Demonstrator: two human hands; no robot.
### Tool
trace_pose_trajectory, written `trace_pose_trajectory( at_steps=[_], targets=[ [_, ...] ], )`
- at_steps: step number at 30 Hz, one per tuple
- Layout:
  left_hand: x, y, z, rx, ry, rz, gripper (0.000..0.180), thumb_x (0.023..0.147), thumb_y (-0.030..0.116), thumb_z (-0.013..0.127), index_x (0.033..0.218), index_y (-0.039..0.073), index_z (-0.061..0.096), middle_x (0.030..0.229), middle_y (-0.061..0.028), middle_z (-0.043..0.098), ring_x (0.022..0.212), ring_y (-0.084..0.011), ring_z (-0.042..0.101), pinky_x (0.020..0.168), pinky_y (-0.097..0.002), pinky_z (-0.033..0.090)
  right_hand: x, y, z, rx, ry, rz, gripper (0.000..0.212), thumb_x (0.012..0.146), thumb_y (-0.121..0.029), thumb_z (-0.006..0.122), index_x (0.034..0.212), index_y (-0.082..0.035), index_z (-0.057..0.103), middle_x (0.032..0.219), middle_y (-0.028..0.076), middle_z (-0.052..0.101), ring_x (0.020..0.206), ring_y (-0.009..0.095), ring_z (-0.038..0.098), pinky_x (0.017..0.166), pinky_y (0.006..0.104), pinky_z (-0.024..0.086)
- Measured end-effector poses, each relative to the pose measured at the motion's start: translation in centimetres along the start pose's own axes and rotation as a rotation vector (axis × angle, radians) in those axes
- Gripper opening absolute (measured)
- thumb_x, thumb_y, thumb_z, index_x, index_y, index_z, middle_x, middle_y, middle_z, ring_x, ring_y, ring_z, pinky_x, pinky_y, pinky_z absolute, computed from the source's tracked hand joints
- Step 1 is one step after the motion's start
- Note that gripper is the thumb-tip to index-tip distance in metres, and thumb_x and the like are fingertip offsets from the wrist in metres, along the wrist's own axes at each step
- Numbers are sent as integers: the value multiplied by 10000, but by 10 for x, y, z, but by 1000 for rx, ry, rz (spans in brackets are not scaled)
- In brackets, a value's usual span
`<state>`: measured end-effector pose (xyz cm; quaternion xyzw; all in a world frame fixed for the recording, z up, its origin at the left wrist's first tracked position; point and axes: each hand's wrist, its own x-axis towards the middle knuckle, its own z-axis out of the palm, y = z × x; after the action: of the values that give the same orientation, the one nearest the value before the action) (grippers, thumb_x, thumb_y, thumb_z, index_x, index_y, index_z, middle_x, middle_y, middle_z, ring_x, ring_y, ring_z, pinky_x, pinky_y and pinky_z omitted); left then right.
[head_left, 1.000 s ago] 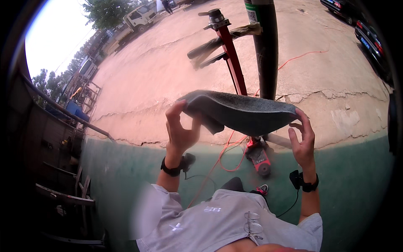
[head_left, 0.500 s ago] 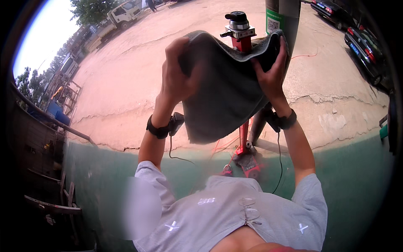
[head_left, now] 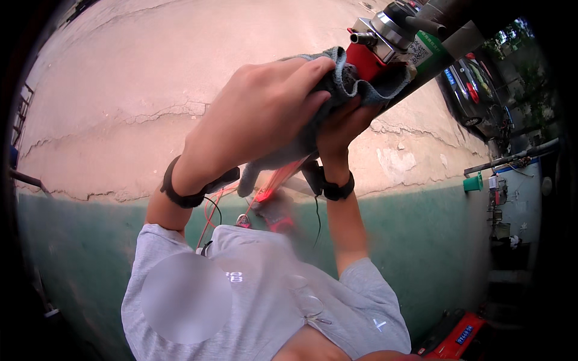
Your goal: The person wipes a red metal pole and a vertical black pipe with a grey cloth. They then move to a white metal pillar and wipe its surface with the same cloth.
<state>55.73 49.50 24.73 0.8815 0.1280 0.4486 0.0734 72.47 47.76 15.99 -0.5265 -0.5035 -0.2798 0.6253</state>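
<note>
A dark grey cloth (head_left: 280, 159) is bunched around the upper part of a red post (head_left: 365, 62). My left hand (head_left: 256, 111) grips the cloth on the near left side, its fingers curled over the upper edge. Under the cloth's right part, my right hand (head_left: 344, 125) is closed on it, with some fingers hidden by the cloth and shadow. On top of the post sits a metal fitting (head_left: 390, 27) with a round black cap and a short side nozzle, sticking out above the cloth. Black wrist straps with small devices are on both wrists.
Behind the post stands a thick dark pole (head_left: 442, 57) with a green label. Dark cars (head_left: 472, 90) are parked at the right. A green bucket (head_left: 473, 182) hangs farther right, and a red vehicle (head_left: 457, 337) shows at lower right. Red hoses lie near my feet.
The cloth, spread out and hanging between my hands before, is now gathered around the red post. My left hand has come across toward my right. The view has turned and tilted.
</note>
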Motion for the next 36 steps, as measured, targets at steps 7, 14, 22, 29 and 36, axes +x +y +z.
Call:
trace_pose_trajectory(
  at_steps=[7,14,22,29,36],
  targets=[
    [-8,4,16,110,258,80,249,701,85,685,927,34,595,666,-75,568,564,-221,553,488,-309,443,-33,-1,3,652,-69,429,449,924,-271,430,1235,37,331,1163,145,482,1037,233,502,903,365,392],
    [-22,30,17,-35,424,186,257,634,97,644,880,45,590,606,-12,493,552,-149,513,496,-240,405,-48,-11,-16,503,-49,344,482,914,-260,443,1262,40,298,1172,156,489,1043,237,511,899,364,406],
    [-110,13,88,-388,175,155,299,640,83,628,925,12,572,689,-23,509,605,-162,502,536,-271,394,-158,32,-40,225,-309,417,498,909,-261,445,1261,45,269,1163,174,481,1040,260,505,901,378,396],
    [-166,-42,112,-431,193,-287,439,653,-79,525,1086,-6,507,731,-128,533,620,-282,501,554,-353,415,-220,61,-30,86,-438,578,513,905,-262,446,1259,50,244,1155,189,474,1038,280,499,902,391,387],
    [-115,-67,112,-616,245,-283,468,748,10,522,1208,8,440,943,-175,555,850,-300,544,752,-357,438,-140,58,-30,105,-143,328,529,901,-262,446,1258,55,219,1147,205,467,1035,300,494,903,404,378]
  ],
)
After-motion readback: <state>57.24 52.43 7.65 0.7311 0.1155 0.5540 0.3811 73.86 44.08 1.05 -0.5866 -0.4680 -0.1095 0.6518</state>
